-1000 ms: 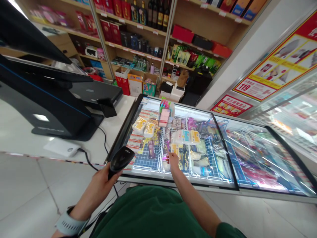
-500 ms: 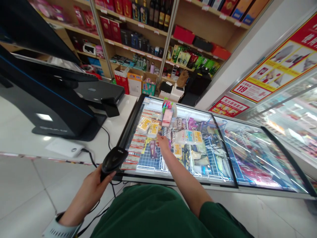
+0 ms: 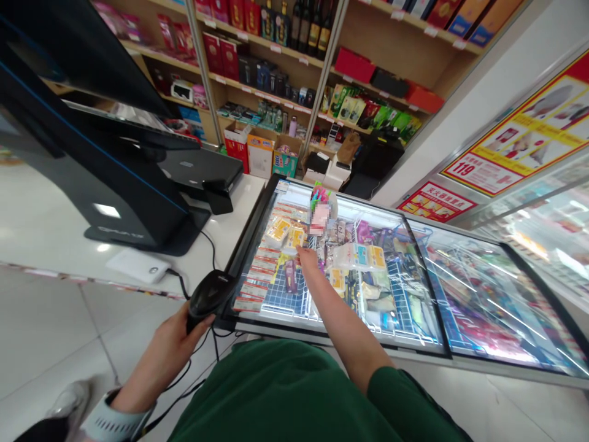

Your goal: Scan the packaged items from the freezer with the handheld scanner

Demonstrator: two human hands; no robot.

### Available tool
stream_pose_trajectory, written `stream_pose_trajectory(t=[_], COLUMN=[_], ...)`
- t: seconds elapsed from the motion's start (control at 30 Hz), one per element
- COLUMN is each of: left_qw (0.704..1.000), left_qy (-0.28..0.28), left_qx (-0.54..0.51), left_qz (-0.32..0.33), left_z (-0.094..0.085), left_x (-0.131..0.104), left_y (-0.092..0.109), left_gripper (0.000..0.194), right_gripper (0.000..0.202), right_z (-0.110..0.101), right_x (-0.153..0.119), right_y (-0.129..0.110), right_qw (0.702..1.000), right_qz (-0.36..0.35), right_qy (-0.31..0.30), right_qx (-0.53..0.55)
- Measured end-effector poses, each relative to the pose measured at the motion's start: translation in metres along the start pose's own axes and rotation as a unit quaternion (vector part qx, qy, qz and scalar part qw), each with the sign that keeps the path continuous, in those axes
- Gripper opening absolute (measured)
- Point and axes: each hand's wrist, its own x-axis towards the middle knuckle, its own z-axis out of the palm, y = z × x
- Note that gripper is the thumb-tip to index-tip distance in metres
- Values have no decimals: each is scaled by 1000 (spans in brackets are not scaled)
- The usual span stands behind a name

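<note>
My left hand (image 3: 175, 344) is wrapped round the handle of a black barcode scanner (image 3: 210, 296), whose head points toward the freezer's left corner. Over the glass-topped chest freezer (image 3: 340, 334) reaches my right hand (image 3: 307, 259). Its fingers are closed at the near edge of a white pack with a yellow label (image 3: 295, 237); a pale rim shows beside the fingertips. A similar yellow-labelled pack (image 3: 277, 231) lies just left of it. Behind stands a round tub with colourful sticks (image 3: 321, 199), its front blurred out. Red-and-white price tags (image 3: 257, 276) line the glass at the left.
To the left, a counter (image 3: 234, 233) carries a black checkout terminal (image 3: 133, 209) and a white box-like device (image 3: 138, 266) with a cable. Scanner cables hang beside my left hand. Shelves of goods (image 3: 271, 49) stand behind. Another person's shoe (image 3: 71, 399) shows at lower left.
The view has shifted slightly, so the scene sits further right. My right fingers have closed at the pack's near edge, where a pale rim now shows. A shoe has appeared at lower left.
</note>
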Motion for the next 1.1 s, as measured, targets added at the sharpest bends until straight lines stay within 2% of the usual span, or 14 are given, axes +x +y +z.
stream_pose_trajectory(t=[0.17,0.33,0.47,0.6,0.9,1.1], left_qw=[1000,1000,999,997,981,972], left_qy=[-10,-14,-29,-55,-105,-136], left_qx=[-14,-15,-5,-5,37,32], left_qz=[11,16,30,59,156,189], left_z=[1,6,17,32,61,75], left_x=[-5,-8,-6,-2,4,6], left_y=[15,28,33,41,85,106], left_gripper=[51,45,41,45,32,35], right_gripper=[26,22,14,15,20,19], right_z=[-6,-27,-52,-78,-121,-142], right_x=[0,-7,-18,-31,-58,-70], right_y=[-4,-2,4,9,23,35], right_qw=[999,999,999,998,988,980], right_qz=[32,25,-7,-53,-144,-182], right_qy=[7,10,27,35,23,16], right_qx=[33,46,29,0,-42,-78])
